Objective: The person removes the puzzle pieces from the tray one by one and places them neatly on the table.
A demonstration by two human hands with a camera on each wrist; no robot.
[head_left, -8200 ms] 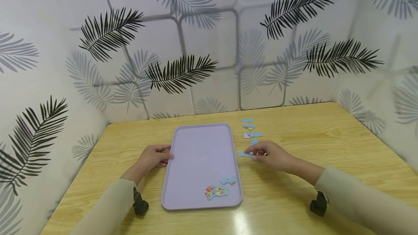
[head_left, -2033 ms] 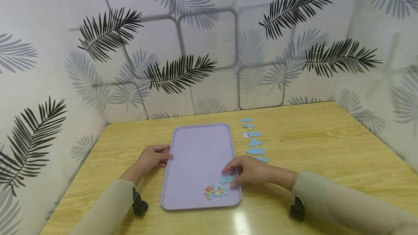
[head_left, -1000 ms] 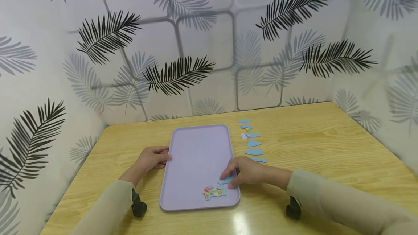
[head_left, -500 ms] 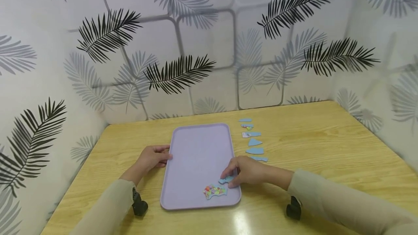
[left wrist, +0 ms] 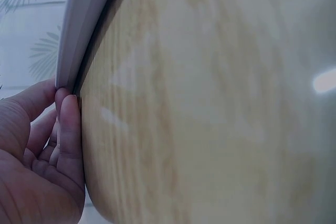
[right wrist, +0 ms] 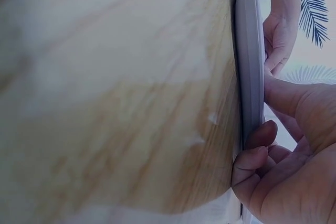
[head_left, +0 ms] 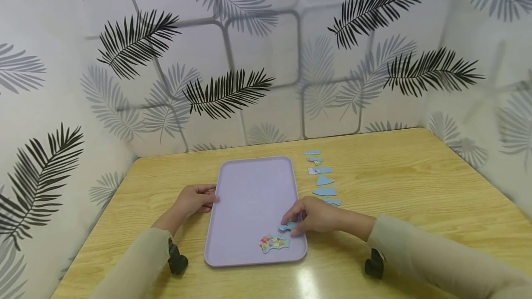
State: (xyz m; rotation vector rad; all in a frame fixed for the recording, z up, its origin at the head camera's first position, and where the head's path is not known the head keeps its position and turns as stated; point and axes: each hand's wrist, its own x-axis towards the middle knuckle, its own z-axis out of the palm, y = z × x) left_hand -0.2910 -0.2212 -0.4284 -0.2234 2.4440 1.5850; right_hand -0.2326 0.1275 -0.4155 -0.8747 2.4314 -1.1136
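A pale purple tray [head_left: 251, 193] lies on the wooden table. My left hand [head_left: 192, 201] holds its left edge, thumb on the rim; in the left wrist view the fingertips [left wrist: 71, 108] press against the tray's side. Over the tray's lower right, my right hand [head_left: 313, 216] pinches a small light-blue puzzle piece [head_left: 287, 226] between thumb and fingers. Just below it lies a larger multicoloured puzzle piece [head_left: 274, 242] with a blue edge. The right wrist view shows the tray wall and curled fingers, but the held piece is hidden there.
Right of the tray, several blue puzzle pieces stand in a column, among them a triangular piece [head_left: 324, 180] and one with a white end [head_left: 320, 170]. The lowest piece [head_left: 331, 201] is partly behind my right hand. A patterned wall [head_left: 266, 59] closes off the table's back.
My right hand has left the column of pieces, where it was setting down a blue one, and come over the tray. It now pinches the small piece there. My left hand stays put.
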